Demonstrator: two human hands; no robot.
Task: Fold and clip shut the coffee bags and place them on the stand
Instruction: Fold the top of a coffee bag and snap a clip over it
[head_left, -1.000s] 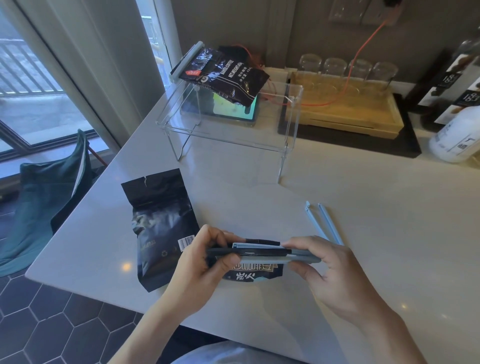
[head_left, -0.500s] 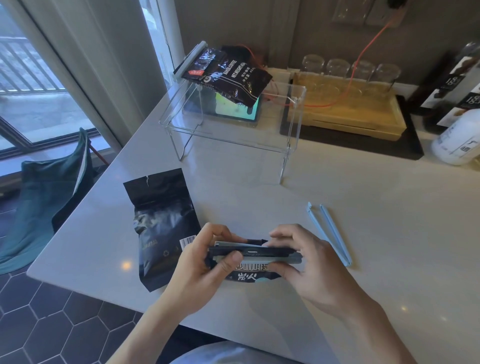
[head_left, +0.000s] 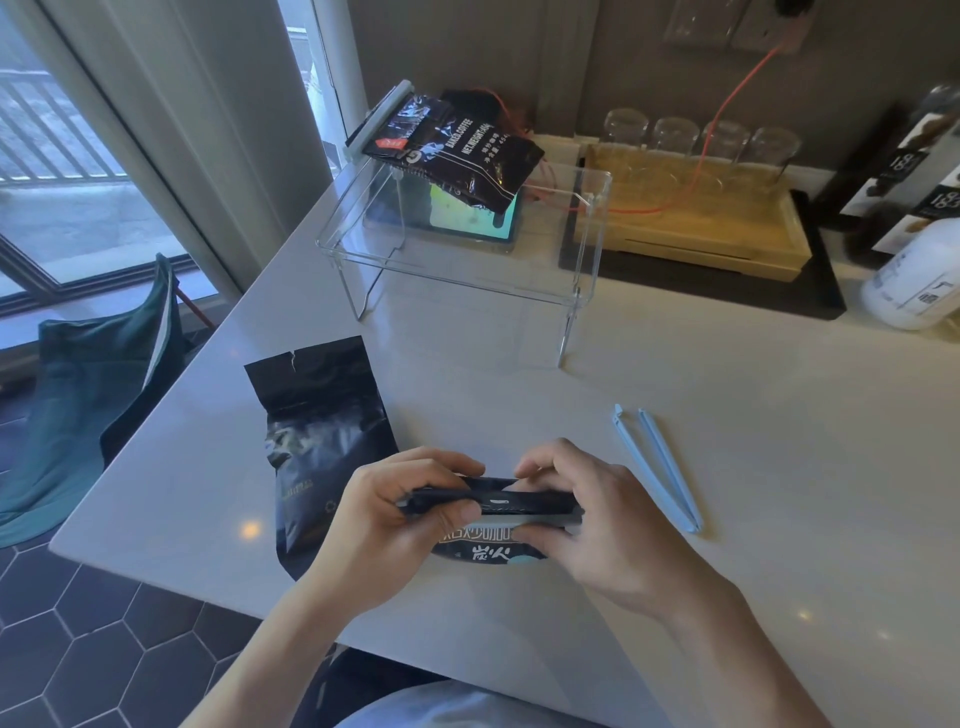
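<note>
The person's left hand (head_left: 384, 525) and right hand (head_left: 597, 519) are both pinching the folded top of a dark coffee bag (head_left: 488, 551) at the near edge of the counter (head_left: 727, 467), pressing a grey clip (head_left: 519, 519) along the fold. The bag is looking soft, crinkly and slippery, probably light; gripping the stiffer clipped fold is likely safest. It is showing glossy black film with pale lettering. Another clipped bag (head_left: 457, 150) is lying on the clear stand (head_left: 571, 280) farther away.

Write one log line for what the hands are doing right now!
left hand: holds bag in hands | right hand: presses clip | clipped bag: on stand | flat bag, spare clip: waiting
</note>
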